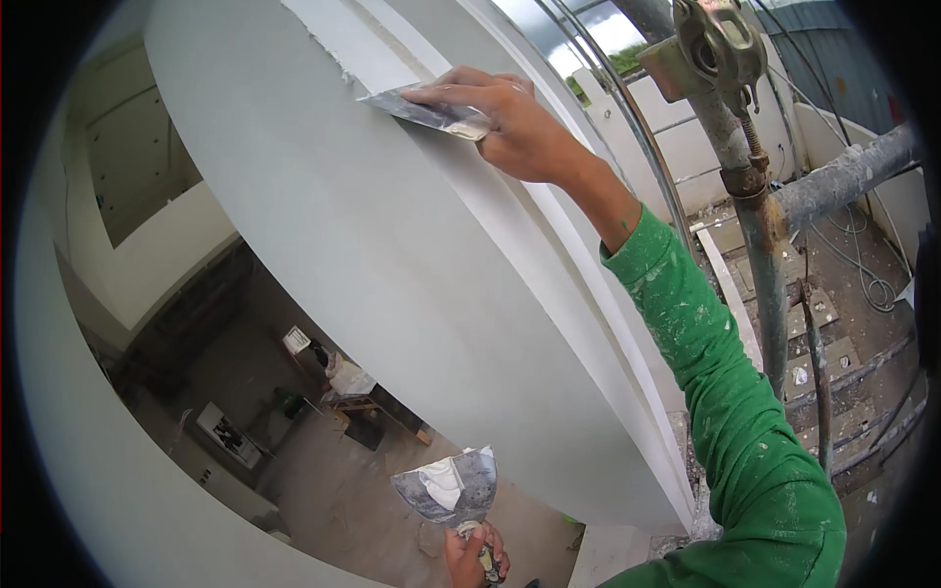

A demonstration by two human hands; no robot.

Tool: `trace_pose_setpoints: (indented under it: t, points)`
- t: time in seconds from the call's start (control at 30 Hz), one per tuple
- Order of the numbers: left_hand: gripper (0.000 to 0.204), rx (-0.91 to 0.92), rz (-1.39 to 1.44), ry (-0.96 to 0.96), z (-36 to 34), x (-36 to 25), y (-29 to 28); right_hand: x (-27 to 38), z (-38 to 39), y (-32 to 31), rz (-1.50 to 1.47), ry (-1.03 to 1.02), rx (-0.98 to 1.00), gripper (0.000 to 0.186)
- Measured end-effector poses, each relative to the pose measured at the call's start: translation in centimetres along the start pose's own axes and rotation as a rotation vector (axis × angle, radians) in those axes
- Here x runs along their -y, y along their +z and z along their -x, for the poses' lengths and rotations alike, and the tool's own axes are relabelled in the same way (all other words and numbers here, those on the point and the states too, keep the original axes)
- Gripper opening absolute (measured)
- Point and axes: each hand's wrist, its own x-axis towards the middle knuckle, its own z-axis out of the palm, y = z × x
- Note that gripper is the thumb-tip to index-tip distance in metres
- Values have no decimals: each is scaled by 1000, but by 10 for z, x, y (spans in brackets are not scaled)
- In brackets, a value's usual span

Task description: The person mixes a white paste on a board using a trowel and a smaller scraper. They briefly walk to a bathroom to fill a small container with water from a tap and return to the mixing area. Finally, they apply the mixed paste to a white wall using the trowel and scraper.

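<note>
My right hand point(524, 122) is raised at the top middle, its fingers closed on a flat metal filling blade point(428, 111). The blade lies against a pale grey curved wall band point(392, 274), close to its ridged edge. Above the blade runs a strip of fresh white putty point(358, 49) with a ragged left side. Low in the view my left hand point(475, 556) grips the handle of a wide putty knife point(477, 493). Its blade points up, and a lump of white putty point(441, 482) lies on it. The putty knife is apart from the wall.
Steel scaffold pipes point(762, 284) with a clamp point(720, 49) stand close on the right, beside my green-sleeved arm. Beyond them is a littered yard with a coiled hose point(875, 291). Through the opening at lower left, a work table point(377, 400) stands on a floor below.
</note>
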Motion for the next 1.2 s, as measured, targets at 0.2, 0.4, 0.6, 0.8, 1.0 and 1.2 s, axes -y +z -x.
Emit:
trace_pose_setpoints:
  t: [0.2,0.4,0.6,0.8,1.0,1.2]
  points:
    - [36,397,224,22,-7,-2,18,52,121,-36,39,210,208,83]
    - [45,966,745,-233,-27,35,25,157,171,-92,-477,272,183,62]
    - [42,790,593,-278,-24,64,4,204,218,-91,-610,325,562,65]
    - [38,212,146,-32,-11,21,-10,154,145,-117,-189,267,111,53]
    - [34,46,60,-11,-9,25,-18,51,-54,-49,-102,-19,-477,27]
    - [30,-62,26,-30,-2,36,-33,-63,-266,-8,-43,-250,-426,45]
